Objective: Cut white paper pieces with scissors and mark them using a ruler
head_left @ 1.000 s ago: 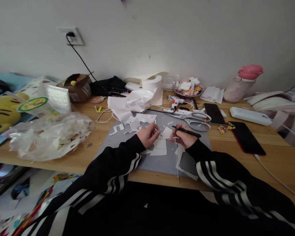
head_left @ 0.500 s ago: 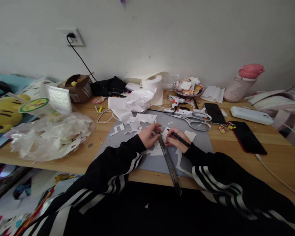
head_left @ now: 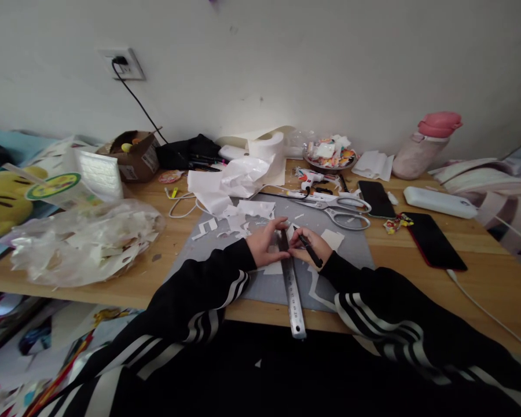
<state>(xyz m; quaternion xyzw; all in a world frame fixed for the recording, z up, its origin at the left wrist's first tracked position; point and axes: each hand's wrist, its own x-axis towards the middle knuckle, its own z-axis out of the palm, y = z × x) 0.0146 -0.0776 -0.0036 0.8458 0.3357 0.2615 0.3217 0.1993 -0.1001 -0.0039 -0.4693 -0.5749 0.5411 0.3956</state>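
Note:
A metal ruler [head_left: 293,295] lies over the grey cutting mat [head_left: 260,289], its near end past the table's front edge. My left hand [head_left: 265,243] holds the ruler's far part between thumb and fingers. In my right hand [head_left: 310,245] is a black pen [head_left: 309,249], its tip pointing up and left, beside the ruler. My two hands nearly touch. Under and around them are pieces of white paper [head_left: 273,269], partly hidden by the hands. A cut paper frame [head_left: 319,292] lies right of the ruler.
White-handled scissors [head_left: 349,213] lie behind my right hand. Two phones [head_left: 436,240], a white power bank [head_left: 439,202] and a pink bottle [head_left: 425,147] are at right. A plastic bag of scraps [head_left: 87,243] sits at left. Crumpled paper [head_left: 243,176] and a glue gun [head_left: 308,178] are behind.
The ruler has turned, its near end swinging left, and its marked face now looks brighter. My left fingers have shifted slightly around it. The pen remains in my right hand, tilted more steeply.

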